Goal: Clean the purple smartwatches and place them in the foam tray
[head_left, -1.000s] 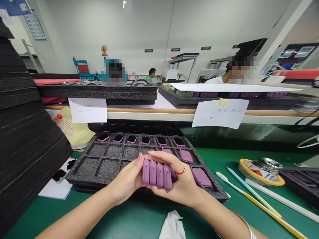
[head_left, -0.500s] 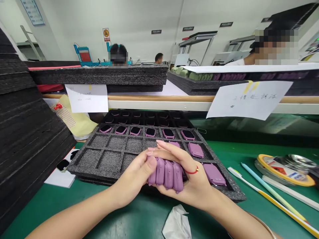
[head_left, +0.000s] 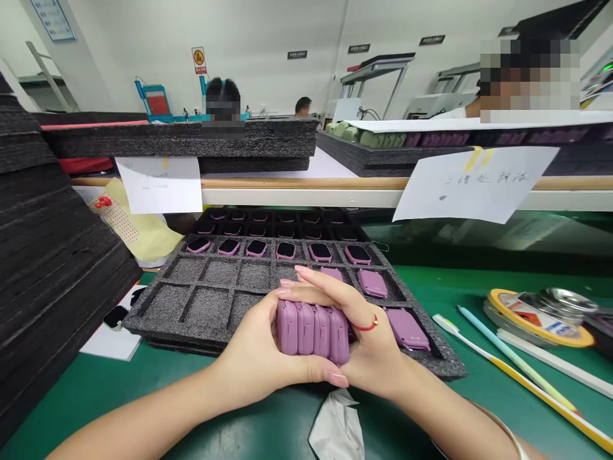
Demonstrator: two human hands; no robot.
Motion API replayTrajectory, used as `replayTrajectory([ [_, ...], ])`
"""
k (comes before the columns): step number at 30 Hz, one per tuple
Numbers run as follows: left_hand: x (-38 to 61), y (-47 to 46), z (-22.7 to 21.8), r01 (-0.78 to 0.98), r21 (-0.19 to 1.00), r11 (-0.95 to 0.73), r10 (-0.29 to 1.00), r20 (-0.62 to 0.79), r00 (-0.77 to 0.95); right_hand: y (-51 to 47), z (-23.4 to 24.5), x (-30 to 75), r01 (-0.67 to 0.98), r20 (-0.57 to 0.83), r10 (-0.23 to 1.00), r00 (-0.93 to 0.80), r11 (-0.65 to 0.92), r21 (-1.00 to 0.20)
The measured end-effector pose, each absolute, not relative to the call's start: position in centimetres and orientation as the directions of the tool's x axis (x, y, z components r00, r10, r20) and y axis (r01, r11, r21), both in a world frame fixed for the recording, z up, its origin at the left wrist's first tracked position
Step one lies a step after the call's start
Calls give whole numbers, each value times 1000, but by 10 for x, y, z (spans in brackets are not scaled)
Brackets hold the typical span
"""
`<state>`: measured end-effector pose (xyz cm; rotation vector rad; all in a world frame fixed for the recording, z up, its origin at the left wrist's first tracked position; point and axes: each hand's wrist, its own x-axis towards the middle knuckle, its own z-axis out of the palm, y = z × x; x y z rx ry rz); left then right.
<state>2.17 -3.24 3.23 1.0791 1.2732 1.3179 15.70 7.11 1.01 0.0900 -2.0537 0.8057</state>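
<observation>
Several purple watch cases [head_left: 313,332] stand side by side in a row, pressed between my two hands above the front of a foam tray [head_left: 205,305]. My left hand [head_left: 258,345] wraps the row from the left, its thumb running along underneath. From the right and over the top, my right hand [head_left: 368,338] closes round the same row, with a red ring on one finger. In the tray behind, a row of purple watches with black screens [head_left: 286,250] lies in the slots. Single purple cases [head_left: 372,283] sit in slots at the right, partly behind my right hand.
A crumpled white cloth [head_left: 338,427] lies in front of the tray. At right are a toothbrush [head_left: 507,367], a blue-green stick [head_left: 507,348] and a yellow-rimmed tape roll [head_left: 536,319]. Stacked foam trays [head_left: 52,268] rise at left. A shelf edge [head_left: 297,197] crosses behind; other people sit beyond.
My left thumb has moved from the front of the watch cases down to beneath them, so more of the row shows. The whole view has shifted slightly.
</observation>
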Motion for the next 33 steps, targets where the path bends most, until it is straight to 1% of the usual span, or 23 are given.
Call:
replayTrajectory([
  [4, 21, -33, 32, -91, 995, -35, 996, 27, -86, 71, 11, 157, -361, 778, 232, -584, 784, -505],
  [6, 18, -32, 29, -147, 986, -77, 997, 73, -31, 70, 11, 158, -353, 786, 214, -580, 804, -479],
  [9, 10, -30, 26, -256, 966, -38, 997, 55, 60, 69, 12, 159, -321, 792, 203, -576, 835, -447],
  [10, 8, -30, 26, -253, 967, -20, 996, 42, 81, 69, 12, 159, -314, 790, 207, -577, 837, -448],
  [14, 2, -29, 30, -114, 992, -46, 993, 58, 104, 68, 14, 161, -293, 776, 209, -595, 843, -452],
  [15, 1, -29, 31, -112, 993, -41, 993, 53, 109, 69, 14, 162, -289, 771, 203, -604, 845, -450],
  [20, 5, -30, 35, -224, 975, 5, 985, 33, 168, 72, 13, 161, -329, 749, 189, -635, 811, -484],
  [25, 9, -30, 36, -189, 982, 24, 988, 5, 156, 73, 11, 162, -344, 743, 201, -639, 790, -509],
  [31, 9, -30, 38, -133, 991, 12, 987, 9, 158, 73, 10, 164, -347, 751, 200, -629, 793, -502],
  [33, 8, -31, 37, -140, 990, -5, 984, 30, 177, 72, 10, 163, -340, 750, 206, -629, 794, -504],
])
